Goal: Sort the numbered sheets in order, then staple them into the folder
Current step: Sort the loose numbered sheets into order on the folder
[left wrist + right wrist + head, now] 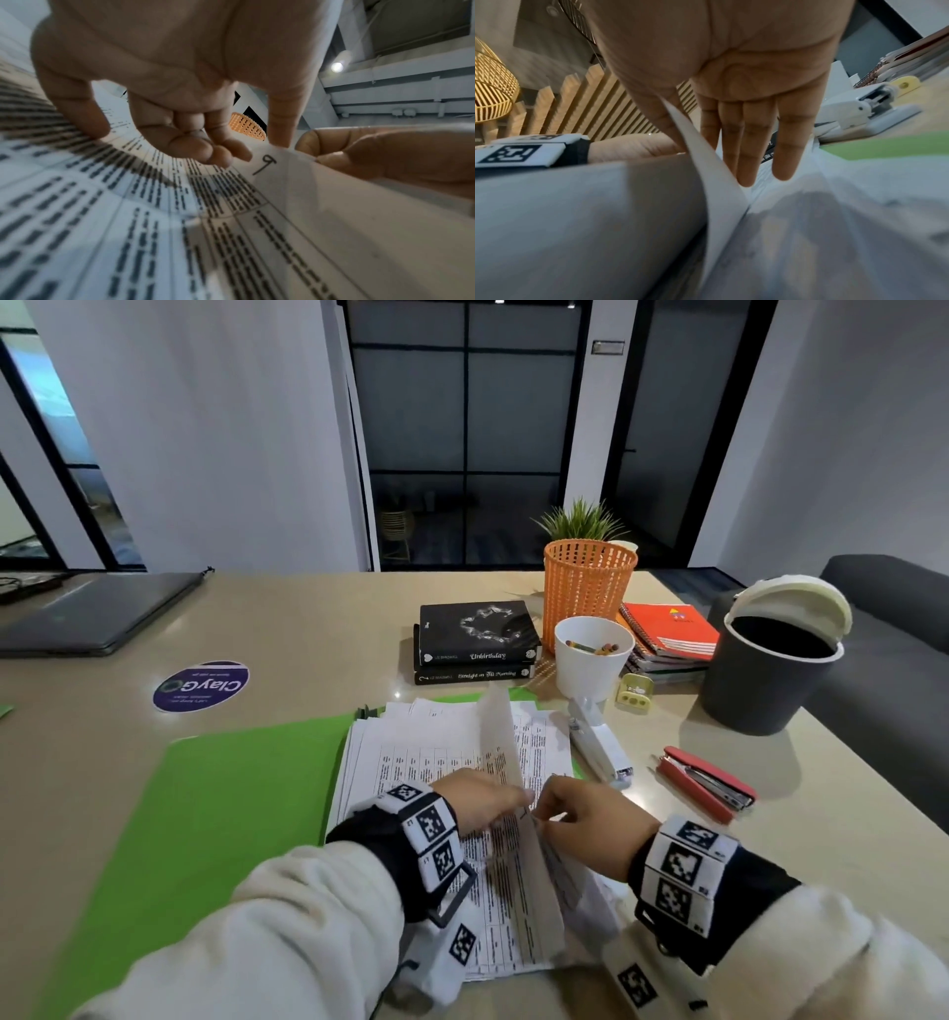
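Note:
An open green folder lies on the beige table, with a stack of printed sheets on its right half. One sheet stands lifted and curled above the stack. My right hand pinches that sheet near its edge between thumb and forefinger. My left hand rests on the stack, thumb pressing the print. Its index fingertip touches the lifted sheet's corner beside a handwritten mark, and its other fingers are curled. A white stapler and a red stapler lie to the right.
Behind the sheets are two black books, a white cup of pencils, an orange mesh basket, spiral notebooks and a yellow sharpener. A dark bin stands far right. A closed laptop lies far left.

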The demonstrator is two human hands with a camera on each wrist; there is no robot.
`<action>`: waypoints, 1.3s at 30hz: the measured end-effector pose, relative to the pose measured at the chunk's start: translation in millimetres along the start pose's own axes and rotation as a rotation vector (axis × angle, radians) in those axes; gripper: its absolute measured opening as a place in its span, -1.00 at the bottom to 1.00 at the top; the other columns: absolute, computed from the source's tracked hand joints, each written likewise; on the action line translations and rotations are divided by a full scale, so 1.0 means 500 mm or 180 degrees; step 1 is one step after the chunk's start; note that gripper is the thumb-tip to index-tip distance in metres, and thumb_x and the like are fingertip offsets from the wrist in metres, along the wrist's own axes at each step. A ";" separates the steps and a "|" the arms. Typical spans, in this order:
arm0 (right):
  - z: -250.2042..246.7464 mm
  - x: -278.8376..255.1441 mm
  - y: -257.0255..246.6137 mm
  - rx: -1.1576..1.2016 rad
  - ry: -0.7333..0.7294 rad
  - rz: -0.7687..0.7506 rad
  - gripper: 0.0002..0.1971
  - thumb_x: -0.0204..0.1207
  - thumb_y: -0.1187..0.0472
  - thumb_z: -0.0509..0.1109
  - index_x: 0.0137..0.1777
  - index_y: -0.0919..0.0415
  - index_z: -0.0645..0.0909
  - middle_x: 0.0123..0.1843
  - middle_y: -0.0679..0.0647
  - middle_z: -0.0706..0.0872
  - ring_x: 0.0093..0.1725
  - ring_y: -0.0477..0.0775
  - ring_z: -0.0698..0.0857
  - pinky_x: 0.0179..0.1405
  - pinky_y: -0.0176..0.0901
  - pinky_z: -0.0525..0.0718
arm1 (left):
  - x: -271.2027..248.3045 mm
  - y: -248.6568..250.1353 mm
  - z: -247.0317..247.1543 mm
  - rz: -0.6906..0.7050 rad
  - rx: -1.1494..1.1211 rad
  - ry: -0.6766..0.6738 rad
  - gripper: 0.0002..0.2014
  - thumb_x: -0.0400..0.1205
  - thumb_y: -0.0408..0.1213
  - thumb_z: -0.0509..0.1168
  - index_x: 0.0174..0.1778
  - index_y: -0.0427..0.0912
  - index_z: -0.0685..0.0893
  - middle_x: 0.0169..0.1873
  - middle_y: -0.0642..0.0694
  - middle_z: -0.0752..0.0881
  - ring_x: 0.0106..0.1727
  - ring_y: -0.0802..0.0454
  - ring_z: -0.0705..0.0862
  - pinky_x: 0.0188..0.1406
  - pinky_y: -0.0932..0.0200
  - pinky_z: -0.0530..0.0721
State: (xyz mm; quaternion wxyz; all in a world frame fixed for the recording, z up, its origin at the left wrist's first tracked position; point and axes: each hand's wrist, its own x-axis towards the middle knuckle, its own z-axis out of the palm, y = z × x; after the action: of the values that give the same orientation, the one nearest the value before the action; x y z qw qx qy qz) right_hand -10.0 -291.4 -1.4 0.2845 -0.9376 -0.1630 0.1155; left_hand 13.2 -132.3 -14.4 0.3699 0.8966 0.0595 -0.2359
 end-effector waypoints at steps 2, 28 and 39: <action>-0.002 0.001 0.007 -0.0103 0.0060 0.0060 -0.91 0.53 0.16 0.29 -0.19 -0.02 0.48 -0.27 -0.22 0.54 -0.22 -0.18 0.54 -0.41 -0.54 0.38 | 0.001 -0.001 0.002 -0.0063 0.0114 -0.0003 -0.43 0.49 0.31 0.19 0.00 -0.16 0.68 -0.07 -0.11 0.74 0.09 -0.13 0.70 0.01 0.13 0.55; -0.016 0.010 0.036 0.1198 0.0016 0.0659 -0.87 0.53 0.23 0.40 -0.24 0.17 0.54 -0.21 0.21 0.71 -0.21 0.07 0.67 -0.10 0.01 0.67 | -0.030 0.017 -0.010 -0.0220 0.0509 -0.0158 -0.57 0.54 -0.09 0.27 0.27 -0.23 0.49 0.04 -0.10 0.57 0.00 0.02 0.56 -0.32 0.26 0.45; -0.024 -0.003 0.053 0.0043 -0.0670 0.1180 -0.70 0.63 0.05 0.25 -0.34 0.10 0.46 -0.34 -0.04 0.54 -0.43 -0.12 0.55 -0.60 -0.40 0.52 | -0.028 0.012 -0.014 -0.0298 0.0383 -0.0143 -0.61 0.56 -0.18 0.24 0.25 -0.32 0.50 0.00 -0.15 0.56 0.00 -0.05 0.57 -0.15 0.21 0.46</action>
State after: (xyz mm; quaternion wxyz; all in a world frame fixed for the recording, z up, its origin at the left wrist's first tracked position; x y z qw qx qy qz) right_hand -1.3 -318.6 -6.5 0.2460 -0.9324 -0.0157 0.2642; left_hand 5.1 -130.8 0.1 0.3051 0.9080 0.0788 -0.2762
